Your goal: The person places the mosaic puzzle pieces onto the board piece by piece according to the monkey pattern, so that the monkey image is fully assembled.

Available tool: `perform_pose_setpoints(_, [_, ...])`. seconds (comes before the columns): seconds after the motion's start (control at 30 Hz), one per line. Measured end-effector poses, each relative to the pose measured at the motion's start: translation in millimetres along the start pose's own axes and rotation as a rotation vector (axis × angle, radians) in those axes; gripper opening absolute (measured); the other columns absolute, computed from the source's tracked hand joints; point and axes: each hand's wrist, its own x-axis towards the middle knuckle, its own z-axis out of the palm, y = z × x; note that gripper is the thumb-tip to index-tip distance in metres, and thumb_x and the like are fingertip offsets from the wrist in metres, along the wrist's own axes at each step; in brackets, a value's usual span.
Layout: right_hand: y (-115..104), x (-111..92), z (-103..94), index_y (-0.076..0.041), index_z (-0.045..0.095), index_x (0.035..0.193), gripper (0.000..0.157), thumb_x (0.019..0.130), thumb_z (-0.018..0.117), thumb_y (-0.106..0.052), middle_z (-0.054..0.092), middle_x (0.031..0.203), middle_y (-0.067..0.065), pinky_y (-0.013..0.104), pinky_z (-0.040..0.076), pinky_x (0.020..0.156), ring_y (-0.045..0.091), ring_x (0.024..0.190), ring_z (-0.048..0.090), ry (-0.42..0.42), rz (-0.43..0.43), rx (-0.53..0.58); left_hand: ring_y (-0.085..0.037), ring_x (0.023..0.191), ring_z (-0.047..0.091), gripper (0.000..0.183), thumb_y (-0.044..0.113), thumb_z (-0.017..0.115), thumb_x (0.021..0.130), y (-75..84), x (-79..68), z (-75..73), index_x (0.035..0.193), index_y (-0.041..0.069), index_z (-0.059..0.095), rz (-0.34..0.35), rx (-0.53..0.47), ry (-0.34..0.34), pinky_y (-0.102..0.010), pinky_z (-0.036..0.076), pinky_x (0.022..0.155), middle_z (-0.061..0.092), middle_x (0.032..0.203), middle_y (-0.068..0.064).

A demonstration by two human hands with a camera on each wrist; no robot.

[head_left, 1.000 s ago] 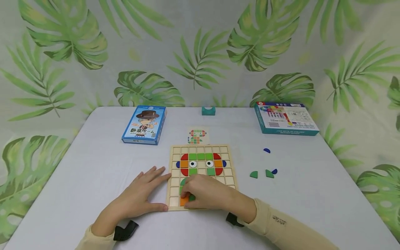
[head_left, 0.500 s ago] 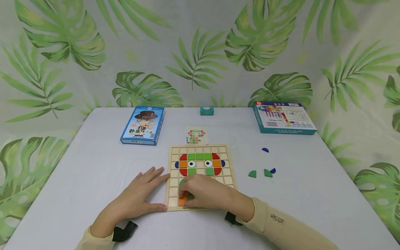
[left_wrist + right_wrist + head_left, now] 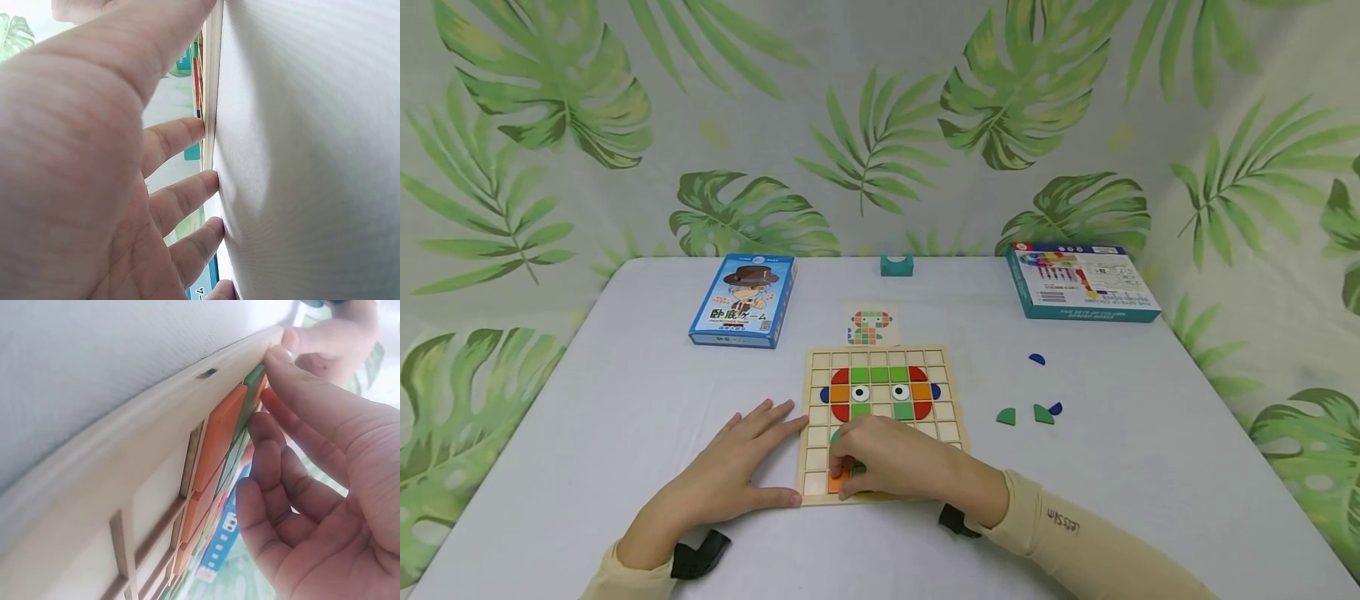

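Note:
A wooden grid board [image 3: 817,363] lies mid-table, with coloured tiles forming a figure with two round eyes. My right hand [image 3: 891,458] is over its lower part, fingers curled, thumb and forefinger pinching an orange square tile [image 3: 837,482] in the bottom row. A green tile [image 3: 859,470] beside it is partly covered by this hand. In the right wrist view, orange and green tiles [image 3: 220,434] sit in their cells close to the fingertips [image 3: 278,356]. My left hand [image 3: 733,471] lies spread on the left, thumb and forefinger touching the board's left edge.
A pattern card [image 3: 872,324] lies behind the board. Loose green quarter-round tiles [image 3: 1007,417] and blue half-round tiles [image 3: 1037,359] are to the right. At the back are a blue box [image 3: 745,300], a small teal block [image 3: 897,267] and a teal-edged box [image 3: 1082,283].
The view has shifted slightly. Both hands keep their places, the right one at the orange tile and the left one at the board's edge.

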Motion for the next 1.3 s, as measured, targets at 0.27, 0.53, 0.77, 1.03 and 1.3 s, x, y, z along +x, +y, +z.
perform_pose_setpoints(0.27, [0,-2,-3.3,-0.019,0.084,0.101,0.018,0.09,0.089,-0.032,0.074,0.095,-0.012,0.01,0.054,0.081,0.002,0.086,0.061,-0.007,0.002,-0.003,-0.048,0.161,0.031,0.095,0.067,0.083,0.082,-0.1,-0.3,-0.2,0.161,0.025,0.051,-0.002,-0.008,-0.004,-0.08,0.027,0.123,0.041,0.173,-0.012])
perform_pose_setpoints(0.53, [16,-25,-18.2,-0.022,0.082,0.113,0.017,0.098,0.081,-0.029,0.075,0.11,-0.01,0.022,0.059,0.094,0.007,0.101,0.064,0.016,0.073,0.032,-0.048,0.162,0.031,0.096,0.067,0.084,0.081,3.1,0.6,-0.8,0.161,0.024,0.052,-0.015,-0.015,-0.005,-0.079,0.027,0.123,0.041,0.172,-0.013])
perform_pose_setpoints(0.77, [51,-59,-38.1,-0.018,0.081,0.116,0.02,0.097,0.081,-0.021,0.076,0.113,-0.004,0.033,0.061,0.092,0.014,0.101,0.067,0.091,0.197,0.047,-0.048,0.161,0.032,0.098,0.068,0.086,0.079,2.8,1.6,0.9,0.16,0.024,0.052,-0.021,-0.006,-0.002,-0.079,0.027,0.123,0.042,0.172,-0.013])
perform_pose_setpoints(1.03, [97,-106,-55.5,-0.012,0.079,0.123,0.029,0.094,0.08,-0.007,0.076,0.119,0.001,0.045,0.062,0.098,0.022,0.111,0.07,0.145,0.349,0.072,-0.048,0.161,0.032,0.098,0.069,0.085,0.079,2.2,1.6,1.1,0.16,0.025,0.052,-0.02,-0.011,-0.006,-0.079,0.027,0.123,0.042,0.172,-0.012])
perform_pose_setpoints(1.3, [123,-137,-61.6,-0.009,0.079,0.122,0.033,0.091,0.076,0.002,0.074,0.122,0.005,0.055,0.058,0.104,0.03,0.12,0.068,0.148,0.403,0.105,-0.047,0.162,0.031,0.098,0.069,0.085,0.079,1.3,2.3,1.3,0.161,0.025,0.051,-0.02,-0.01,-0.009,-0.078,0.027,0.124,0.042,0.172,-0.012])
